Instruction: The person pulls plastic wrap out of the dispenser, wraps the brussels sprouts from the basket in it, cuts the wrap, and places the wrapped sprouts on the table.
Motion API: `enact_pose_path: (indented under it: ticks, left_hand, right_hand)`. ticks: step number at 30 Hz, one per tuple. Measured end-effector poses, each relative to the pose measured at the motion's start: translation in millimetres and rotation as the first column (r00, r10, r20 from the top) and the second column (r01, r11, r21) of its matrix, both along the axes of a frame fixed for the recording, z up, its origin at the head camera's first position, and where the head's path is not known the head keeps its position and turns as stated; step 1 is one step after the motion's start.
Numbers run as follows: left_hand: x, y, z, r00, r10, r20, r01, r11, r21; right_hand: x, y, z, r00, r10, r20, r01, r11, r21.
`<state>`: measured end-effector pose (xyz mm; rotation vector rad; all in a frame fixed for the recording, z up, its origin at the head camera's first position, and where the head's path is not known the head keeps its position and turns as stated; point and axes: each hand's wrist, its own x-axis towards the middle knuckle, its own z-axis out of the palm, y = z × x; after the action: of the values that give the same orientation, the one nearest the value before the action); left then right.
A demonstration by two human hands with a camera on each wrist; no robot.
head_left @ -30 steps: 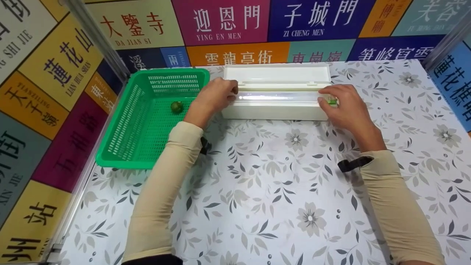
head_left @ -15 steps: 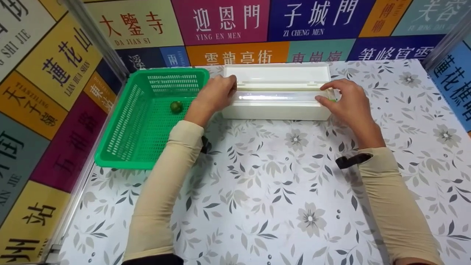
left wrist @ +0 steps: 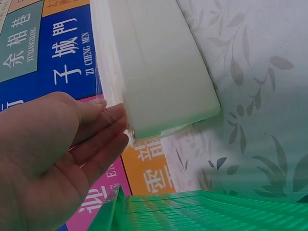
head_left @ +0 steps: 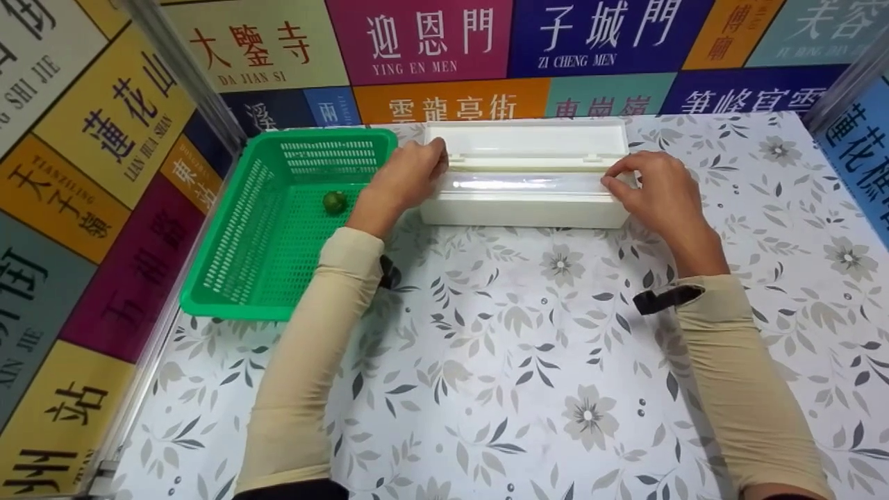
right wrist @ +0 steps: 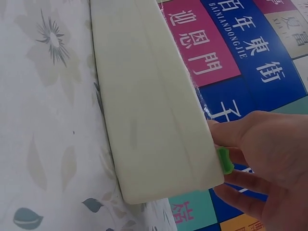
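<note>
A long white cling film dispenser box (head_left: 524, 212) stands at the back of the table, its lid (head_left: 524, 137) raised. Transparent cling film (head_left: 524, 182) lies across its opening and shines. My left hand (head_left: 410, 177) is at the box's left end, thumb and fingertips pinching the film's edge. At the right end, my right hand (head_left: 660, 187) pinches the film between thumb and index finger. In the right wrist view, a small green slider (right wrist: 224, 161) sits at the box's end beside my right fingers. The exact grip on the thin film is hard to see.
A green plastic basket (head_left: 198, 295) stands left of the box, close to my left forearm. One small green round fruit (head_left: 334, 202) lies in it. The floral tablecloth (head_left: 514, 361) spreads in front. Printed panels (head_left: 430, 42) rise behind and to the sides.
My right fingertips have drawn closer together at the box's right end, and the green slider there is now hidden in the head view. My left hand has barely moved.
</note>
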<state>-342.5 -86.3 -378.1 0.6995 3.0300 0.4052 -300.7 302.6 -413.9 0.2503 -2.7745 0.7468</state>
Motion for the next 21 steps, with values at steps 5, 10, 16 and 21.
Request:
enact_pose_path:
  ticks: [5,10,16,21]
  left_hand:
    - [2.4,1.4,2.8,0.999,-0.007,0.033,0.007,1.0,0.009]
    - [3.1,2.2,2.6,0.998,0.001,0.07,-0.002,1.0,0.019]
    - [0.1,3.8,1.0,1.0,-0.01,-0.007,0.01,0.999,-0.042]
    - [-2.0,2.2,2.6,1.0,-0.012,0.0,0.012,1.0,-0.029]
  right_hand:
    - [0.1,1.6,-3.9,0.999,-0.011,-0.035,0.009,0.999,-0.04]
    - [0.0,-0.8,-4.2,0.998,-0.032,-0.047,0.028,0.996,-0.082]
    - [-1.6,-3.2,-4.2,0.996,-0.04,-0.075,0.032,0.994,-0.109]
    - [-2.6,-3.0,-4.5,0.995,-0.043,-0.088,0.031,0.991,-0.128]
